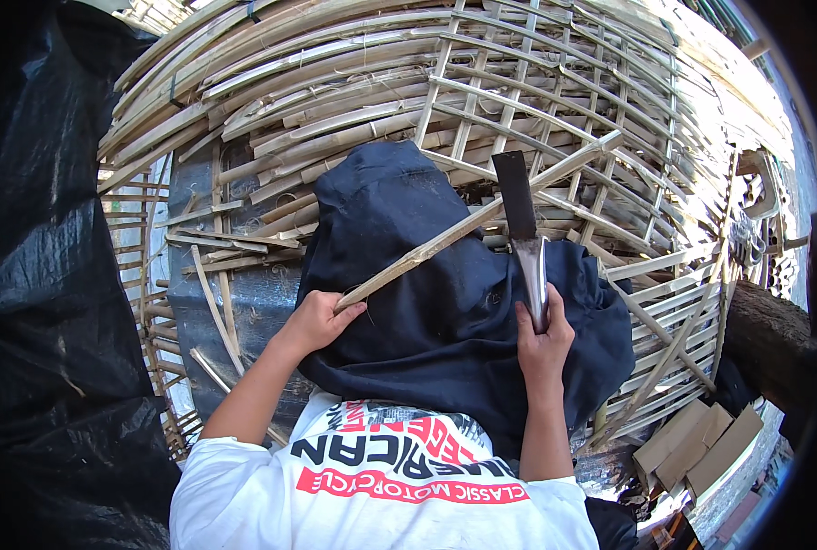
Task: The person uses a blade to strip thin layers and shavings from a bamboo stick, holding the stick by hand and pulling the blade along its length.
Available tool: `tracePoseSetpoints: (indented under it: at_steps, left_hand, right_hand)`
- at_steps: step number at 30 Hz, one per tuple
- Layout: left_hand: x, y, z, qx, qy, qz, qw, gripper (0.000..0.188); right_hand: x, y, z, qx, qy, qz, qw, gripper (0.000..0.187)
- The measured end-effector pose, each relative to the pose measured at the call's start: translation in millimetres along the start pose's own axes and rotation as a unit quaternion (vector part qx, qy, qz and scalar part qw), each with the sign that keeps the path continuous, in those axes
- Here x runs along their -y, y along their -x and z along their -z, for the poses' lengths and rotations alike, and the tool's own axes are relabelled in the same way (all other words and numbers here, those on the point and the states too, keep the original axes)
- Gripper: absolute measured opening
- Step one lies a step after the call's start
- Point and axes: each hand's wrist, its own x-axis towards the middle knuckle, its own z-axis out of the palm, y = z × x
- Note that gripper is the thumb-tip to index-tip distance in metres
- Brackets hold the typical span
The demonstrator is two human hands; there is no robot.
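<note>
My left hand [324, 321] is closed round the near end of a split bamboo strip [418, 257]. The strip slants up and away to the right, over the dark cloth [390, 206] spread across my lap. In my right hand [545, 341] is the pale, shiny handle of a machete [519, 194] with a dark, square-ended blade. Its blade points away from me and crosses over the strip's far half; I cannot tell whether the two touch.
A big stack of split bamboo [335, 101] lies ahead, with a bamboo lattice [555, 82] at its right. Black plastic sheeting [51, 275] hangs at left. A thick log [771, 330] and a cardboard box [697, 445] are at right. Loose strips [214, 298] lie left of my lap.
</note>
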Motion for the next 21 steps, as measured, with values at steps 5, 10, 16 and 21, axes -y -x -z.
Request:
tracePoseSetpoints:
  at_steps: [5,10,16,21]
  left_hand:
    - [1,-1,1,0.006,-0.007,0.017,1.000,0.046]
    - [-5,-2,3,0.012,-0.020,0.024,0.999,0.046]
    - [-2,-3,1,-0.005,-0.010,-0.003,1.000,0.045]
    - [-1,-3,4,0.020,-0.036,0.026,0.999,0.043]
  right_hand:
    - [4,13,-1,0.092,0.024,0.004,0.995,0.041]
    - [10,0,8,0.090,-0.023,-0.026,0.995,0.039]
    - [-15,9,-6,0.093,-0.037,-0.003,0.995,0.034]
    - [16,5,-6,0.123,-0.019,0.005,0.992,0.034]
